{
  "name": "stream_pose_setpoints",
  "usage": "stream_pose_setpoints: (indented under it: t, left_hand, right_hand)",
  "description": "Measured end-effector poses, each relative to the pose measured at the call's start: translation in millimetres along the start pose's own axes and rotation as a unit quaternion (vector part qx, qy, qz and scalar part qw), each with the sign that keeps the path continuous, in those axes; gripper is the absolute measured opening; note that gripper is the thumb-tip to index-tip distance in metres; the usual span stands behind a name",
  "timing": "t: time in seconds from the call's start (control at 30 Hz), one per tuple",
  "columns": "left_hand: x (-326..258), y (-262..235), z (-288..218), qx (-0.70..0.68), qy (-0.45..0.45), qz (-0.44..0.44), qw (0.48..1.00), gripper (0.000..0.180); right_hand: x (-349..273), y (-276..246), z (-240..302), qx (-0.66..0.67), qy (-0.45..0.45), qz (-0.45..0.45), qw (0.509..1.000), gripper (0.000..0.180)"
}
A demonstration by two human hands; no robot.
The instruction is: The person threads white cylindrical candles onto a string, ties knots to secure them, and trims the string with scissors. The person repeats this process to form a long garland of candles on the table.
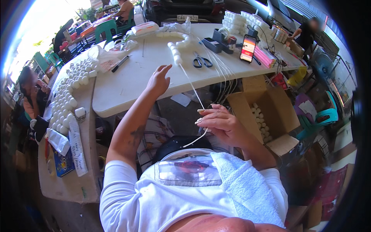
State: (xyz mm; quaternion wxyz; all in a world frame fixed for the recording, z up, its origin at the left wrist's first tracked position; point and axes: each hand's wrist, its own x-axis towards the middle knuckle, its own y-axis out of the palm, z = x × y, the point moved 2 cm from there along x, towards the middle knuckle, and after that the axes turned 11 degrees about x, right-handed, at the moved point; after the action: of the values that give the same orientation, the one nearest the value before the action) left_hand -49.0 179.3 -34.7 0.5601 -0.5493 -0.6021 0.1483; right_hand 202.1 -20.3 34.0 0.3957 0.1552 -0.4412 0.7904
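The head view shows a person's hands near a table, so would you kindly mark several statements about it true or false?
1. The right hand holds a white string. True.
2. The left hand grips the scissors. False: that hand is open, and the scissors lie on the white table.
3. The phone has a dark screen. False: the screen is lit.
4. White pieces lie inside the open cardboard box. True.
5. The towel over the shirt is red. False: it is light blue.
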Motion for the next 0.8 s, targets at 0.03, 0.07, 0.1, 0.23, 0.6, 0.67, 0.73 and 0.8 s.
stream_pose_setpoints:
  t: [0.03,0.07,0.1,0.23,0.6,0.67,0.73,0.8]
  left_hand:
    - [14,18,-1,0.058,0.012,0.017,0.998,0.056]
    - [27,34,-2,0.059,-0.001,0.02,0.998,0.058]
    - [39,48,-4,0.063,-0.024,0.039,0.997,0.06]
    - [75,81,-14,0.072,-0.112,0.05,0.99,0.071]
    - [13,42,36,0.048,0.013,-0.127,0.991,0.035]
    - [-9,24,47,0.052,0.006,-0.135,0.989,0.036]
    - [-23,11,46,0.033,0.008,-0.148,0.988,0.035]
    - [-32,0,32,0.011,0.001,-0.153,0.988,0.038]
  right_hand:
    - [-1,-9,4,0.015,-0.009,-0.023,1.0,0.024]
    - [-2,-14,8,0.033,-0.035,-0.032,0.998,0.024]
    - [-4,-16,11,0.081,-0.022,-0.024,0.996,0.022]
    - [-14,-20,24,0.245,0.004,-0.021,0.969,0.021]
    - [-53,-57,34,0.417,-0.032,-0.097,0.903,0.013]
    - [-50,-47,35,0.435,0.03,-0.138,0.889,0.011]
    - [-42,-35,34,0.448,0.071,-0.148,0.879,0.008]
    - [-29,-24,32,0.464,0.059,-0.141,0.872,0.008]
